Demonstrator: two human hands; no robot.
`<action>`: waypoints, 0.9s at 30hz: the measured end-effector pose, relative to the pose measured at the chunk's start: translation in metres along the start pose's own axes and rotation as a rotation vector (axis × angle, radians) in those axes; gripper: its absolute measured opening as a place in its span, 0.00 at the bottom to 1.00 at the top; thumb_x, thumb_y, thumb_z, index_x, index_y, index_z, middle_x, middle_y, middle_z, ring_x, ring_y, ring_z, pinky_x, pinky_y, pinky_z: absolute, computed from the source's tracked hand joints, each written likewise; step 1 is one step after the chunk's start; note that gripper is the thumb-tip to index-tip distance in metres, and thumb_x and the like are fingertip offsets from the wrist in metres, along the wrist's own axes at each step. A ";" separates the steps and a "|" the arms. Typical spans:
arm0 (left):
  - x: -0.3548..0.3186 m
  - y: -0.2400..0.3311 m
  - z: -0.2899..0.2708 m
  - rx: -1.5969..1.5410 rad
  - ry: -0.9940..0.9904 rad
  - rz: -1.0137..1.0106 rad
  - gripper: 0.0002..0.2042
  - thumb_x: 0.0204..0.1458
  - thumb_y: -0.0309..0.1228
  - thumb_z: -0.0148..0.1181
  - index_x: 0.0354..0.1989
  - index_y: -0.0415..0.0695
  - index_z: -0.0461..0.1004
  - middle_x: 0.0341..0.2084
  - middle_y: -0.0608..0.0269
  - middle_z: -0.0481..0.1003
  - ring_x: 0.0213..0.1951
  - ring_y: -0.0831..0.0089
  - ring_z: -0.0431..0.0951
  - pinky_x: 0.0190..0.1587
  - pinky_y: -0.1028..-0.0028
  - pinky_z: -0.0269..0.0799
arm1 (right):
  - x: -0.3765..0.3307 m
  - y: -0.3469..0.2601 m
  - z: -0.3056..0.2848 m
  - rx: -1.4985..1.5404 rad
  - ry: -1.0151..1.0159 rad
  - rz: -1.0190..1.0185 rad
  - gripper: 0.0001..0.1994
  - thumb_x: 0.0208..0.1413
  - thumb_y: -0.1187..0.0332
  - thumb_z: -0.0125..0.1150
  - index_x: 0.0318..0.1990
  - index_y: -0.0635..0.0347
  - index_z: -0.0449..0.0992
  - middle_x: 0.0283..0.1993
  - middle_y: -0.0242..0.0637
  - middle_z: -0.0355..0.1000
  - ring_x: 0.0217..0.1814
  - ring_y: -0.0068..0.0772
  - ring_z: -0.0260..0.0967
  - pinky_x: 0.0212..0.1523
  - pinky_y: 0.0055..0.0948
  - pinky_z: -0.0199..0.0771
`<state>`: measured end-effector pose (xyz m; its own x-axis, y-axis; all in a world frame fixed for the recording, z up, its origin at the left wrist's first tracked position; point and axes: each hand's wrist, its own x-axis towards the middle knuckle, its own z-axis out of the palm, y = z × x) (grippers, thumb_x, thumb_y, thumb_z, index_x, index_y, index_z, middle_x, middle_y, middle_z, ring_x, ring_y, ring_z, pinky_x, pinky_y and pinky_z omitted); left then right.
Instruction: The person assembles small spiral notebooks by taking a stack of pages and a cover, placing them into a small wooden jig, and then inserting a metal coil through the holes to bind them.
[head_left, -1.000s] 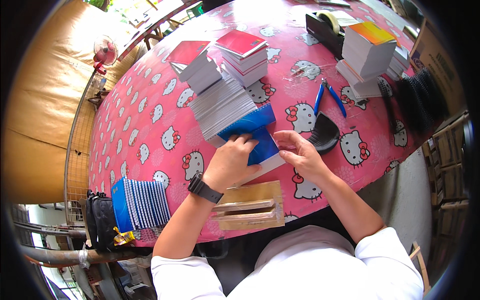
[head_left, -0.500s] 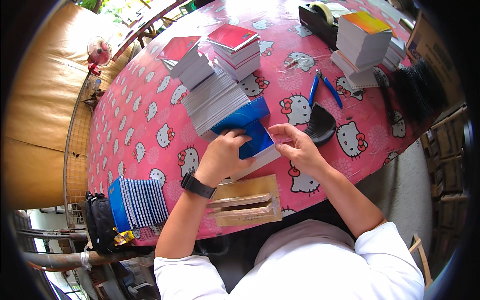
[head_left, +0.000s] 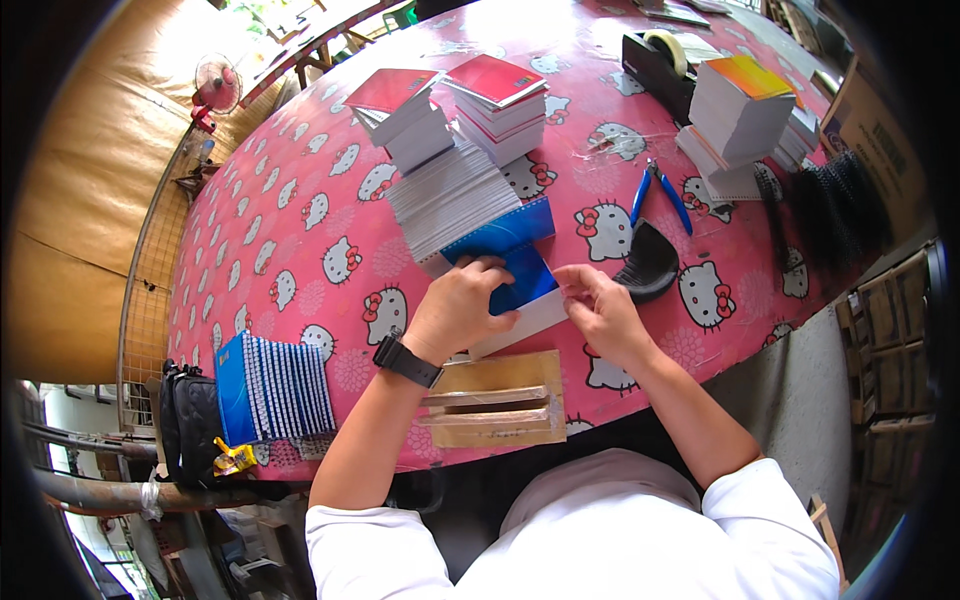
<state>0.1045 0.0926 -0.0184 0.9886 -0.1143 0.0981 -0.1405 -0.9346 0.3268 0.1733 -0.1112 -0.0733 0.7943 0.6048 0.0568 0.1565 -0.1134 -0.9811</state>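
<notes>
A blue-covered notebook [head_left: 520, 290] with white pages lies before me, its near end over a white block [head_left: 530, 325]. My left hand [head_left: 462, 305] rests on the cover, thumb and fingers closed about it. At its right edge, my right hand [head_left: 603, 312] has thumb and forefinger pinched together; whatever is between them is too small to make out. Directly beyond lies a long row of page blocks [head_left: 455, 200] with punched edges, a blue cover [head_left: 510, 228] at its near end. Below the hands is a tan board [head_left: 500, 375] with two raised strips.
Red-covered pads [head_left: 495, 80] are stacked at the back. Blue-handled cutters [head_left: 660, 195] and a black curved pouch-like thing [head_left: 648, 265] lie right of my hand. Farther right are a tape dispenser [head_left: 655, 75], a yellow-topped paper stack [head_left: 740, 105] and black coils [head_left: 840, 205]. Blue notebooks [head_left: 280, 385] stand left.
The whole view has shifted slightly. My right hand stays at the notebook's right edge with its fingers drawn a little closer together. The left hand keeps its place on the cover.
</notes>
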 end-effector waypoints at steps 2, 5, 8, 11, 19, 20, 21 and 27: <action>-0.001 0.001 0.000 -0.003 0.011 -0.005 0.18 0.41 0.36 0.65 0.41 0.41 0.75 0.46 0.55 0.75 0.46 0.57 0.75 0.49 0.64 0.73 | -0.007 -0.014 0.001 -0.211 0.023 -0.023 0.19 0.50 0.79 0.52 0.52 0.65 0.71 0.45 0.47 0.72 0.49 0.37 0.68 0.51 0.31 0.69; 0.001 0.005 -0.001 0.040 0.002 0.010 0.18 0.42 0.36 0.63 0.42 0.41 0.74 0.44 0.55 0.74 0.45 0.56 0.75 0.48 0.63 0.73 | -0.010 -0.017 0.005 -0.241 0.043 -0.171 0.25 0.49 0.78 0.52 0.58 0.62 0.65 0.46 0.52 0.71 0.50 0.45 0.66 0.52 0.38 0.67; 0.000 0.004 0.000 0.069 0.009 0.017 0.18 0.42 0.36 0.63 0.42 0.41 0.73 0.43 0.55 0.74 0.45 0.56 0.75 0.46 0.62 0.74 | -0.010 -0.017 0.008 -0.183 0.026 -0.190 0.29 0.49 0.78 0.52 0.62 0.60 0.59 0.47 0.53 0.70 0.50 0.49 0.67 0.53 0.40 0.67; 0.000 0.007 -0.001 0.065 -0.016 -0.006 0.19 0.42 0.36 0.65 0.42 0.42 0.73 0.43 0.56 0.74 0.44 0.56 0.75 0.46 0.62 0.74 | -0.012 -0.022 0.009 -0.187 -0.004 -0.139 0.31 0.49 0.78 0.52 0.64 0.59 0.55 0.46 0.55 0.70 0.51 0.52 0.67 0.53 0.43 0.66; -0.001 0.004 0.001 0.086 0.010 0.020 0.22 0.38 0.38 0.68 0.42 0.44 0.73 0.42 0.58 0.74 0.43 0.58 0.76 0.44 0.63 0.75 | -0.014 -0.028 0.007 -0.280 -0.020 -0.109 0.32 0.50 0.78 0.52 0.65 0.56 0.54 0.47 0.59 0.69 0.52 0.60 0.67 0.53 0.47 0.66; -0.001 0.005 0.001 0.092 0.008 0.018 0.22 0.38 0.38 0.69 0.43 0.45 0.73 0.42 0.58 0.74 0.43 0.58 0.76 0.44 0.63 0.75 | -0.015 -0.031 0.007 -0.267 -0.020 -0.114 0.32 0.50 0.78 0.52 0.65 0.56 0.54 0.48 0.59 0.69 0.52 0.61 0.67 0.53 0.47 0.66; -0.001 0.004 0.001 0.086 0.009 0.013 0.22 0.38 0.38 0.69 0.42 0.44 0.73 0.42 0.58 0.74 0.43 0.58 0.76 0.44 0.64 0.75 | -0.015 -0.033 0.008 -0.253 -0.022 -0.120 0.32 0.50 0.78 0.51 0.65 0.56 0.54 0.49 0.59 0.69 0.52 0.62 0.67 0.53 0.48 0.66; -0.004 -0.003 0.000 -0.065 0.034 0.012 0.19 0.40 0.37 0.67 0.42 0.42 0.76 0.42 0.55 0.76 0.43 0.57 0.77 0.46 0.65 0.74 | -0.008 -0.048 0.009 0.129 -0.095 -0.037 0.31 0.52 0.81 0.50 0.65 0.57 0.55 0.57 0.55 0.67 0.55 0.45 0.70 0.51 0.33 0.70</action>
<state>0.1014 0.0956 -0.0192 0.9845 -0.1131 0.1341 -0.1569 -0.9093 0.3853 0.1541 -0.1036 -0.0282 0.7293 0.6793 0.0819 0.1030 0.0093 -0.9946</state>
